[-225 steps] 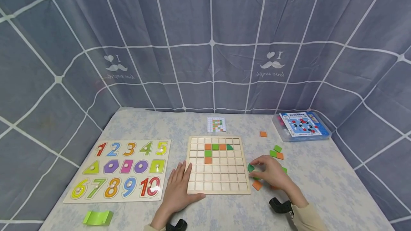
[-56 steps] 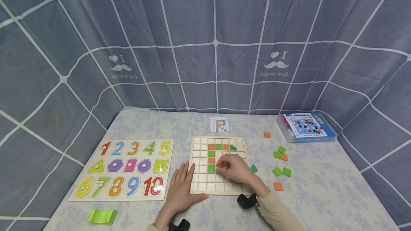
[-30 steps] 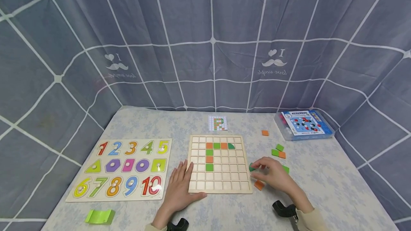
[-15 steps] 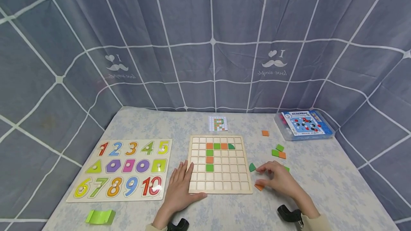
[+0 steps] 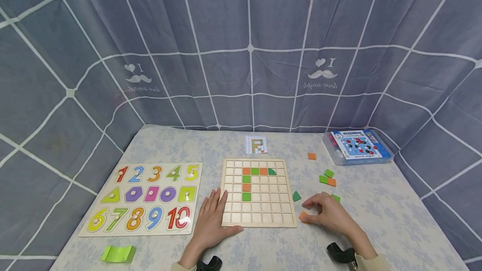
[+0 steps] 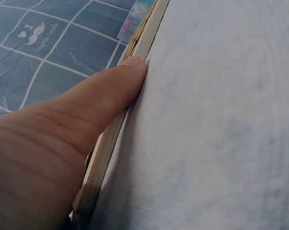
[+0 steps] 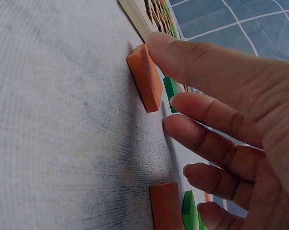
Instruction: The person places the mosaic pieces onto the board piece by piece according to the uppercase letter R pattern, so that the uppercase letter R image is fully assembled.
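My left hand [image 5: 212,223] lies spread at the left front corner of a wooden grid board [image 5: 263,225], its thumb along the front edge. Orange and green square tiles and one dark green quarter-round tile [image 5: 272,172] form a row and a column on the grid. Right of the board, the thumb of my right hand [image 5: 331,214] touches the edge of an orange tile [image 7: 145,79] lying on the table. In the right wrist view its other fingers are loosely bent, apart from that tile. Another dark green quarter-round tile [image 5: 296,196] lies just beyond.
Loose green tiles [image 5: 324,179] and orange ones lie farther right. Behind the board is a pattern card [image 5: 256,145]; a clear plastic box [image 5: 357,147] stands back right. A number puzzle board [image 5: 141,200] and a green plastic piece [image 5: 118,254] are on the left.
A green tile has joined the bottom of the column on the grid. My right hand has moved from the board back right, then slightly away from the quarter-round tile. The left hand stays put.
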{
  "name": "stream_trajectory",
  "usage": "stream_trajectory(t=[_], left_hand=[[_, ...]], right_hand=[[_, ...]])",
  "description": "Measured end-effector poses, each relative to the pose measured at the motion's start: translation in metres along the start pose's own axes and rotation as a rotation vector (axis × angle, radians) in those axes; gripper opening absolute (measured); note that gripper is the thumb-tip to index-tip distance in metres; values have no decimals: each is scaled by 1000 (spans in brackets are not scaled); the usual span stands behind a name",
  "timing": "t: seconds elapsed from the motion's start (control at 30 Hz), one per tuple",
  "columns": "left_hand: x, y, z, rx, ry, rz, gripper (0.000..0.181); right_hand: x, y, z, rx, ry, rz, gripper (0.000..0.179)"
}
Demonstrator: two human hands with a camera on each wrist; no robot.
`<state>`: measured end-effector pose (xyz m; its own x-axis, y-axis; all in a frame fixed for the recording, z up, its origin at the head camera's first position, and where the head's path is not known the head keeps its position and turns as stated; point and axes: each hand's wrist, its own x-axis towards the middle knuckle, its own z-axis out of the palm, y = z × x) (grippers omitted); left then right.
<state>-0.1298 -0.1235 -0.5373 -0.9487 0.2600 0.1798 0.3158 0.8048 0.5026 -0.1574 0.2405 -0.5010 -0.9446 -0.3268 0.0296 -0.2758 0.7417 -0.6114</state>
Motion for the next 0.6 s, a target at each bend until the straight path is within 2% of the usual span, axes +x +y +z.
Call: stream_trajectory(t=[0.3,0.6], left_hand=[[0,1,-2,1,11,7,109],[0,0,1,-11,13,2,110]], right_hand=[[-1,0,1,-8,-15,5,34],[-3,-7,1,-38,0,67,28]])
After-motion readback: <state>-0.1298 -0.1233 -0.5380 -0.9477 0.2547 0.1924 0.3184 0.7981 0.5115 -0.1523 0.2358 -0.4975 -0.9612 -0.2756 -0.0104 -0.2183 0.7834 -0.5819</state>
